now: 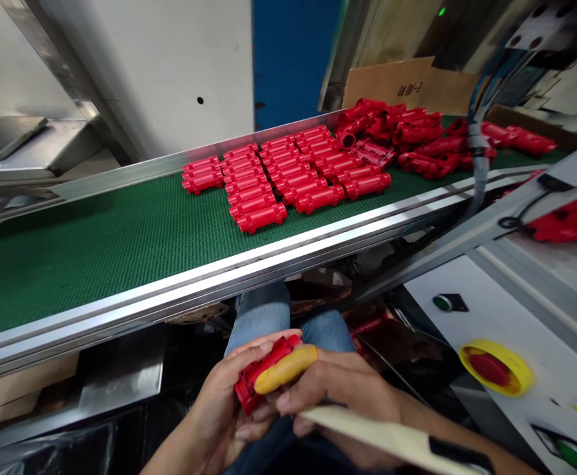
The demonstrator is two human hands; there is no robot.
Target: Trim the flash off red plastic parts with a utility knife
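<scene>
Low in the head view, over my lap, my left hand (219,402) is wrapped around a red plastic part (258,373). My right hand (337,386) lies across it, its finger in a yellow rubber cot (285,369) pressing on the part's top, and it also grips a flat cream-coloured tool (367,429) that points toward the lower right. On the green conveyor belt (95,244) above, several identical red parts lie in neat rows (278,175), and a loose heap of red parts (407,135) sits further right.
The conveyor's aluminium rail (209,277) runs between my hands and the belt. At the right a white panel carries a red emergency button on a yellow base (493,366) and a green button (444,302). Cardboard (407,82) stands behind the heap. A cable bundle (479,152) hangs down.
</scene>
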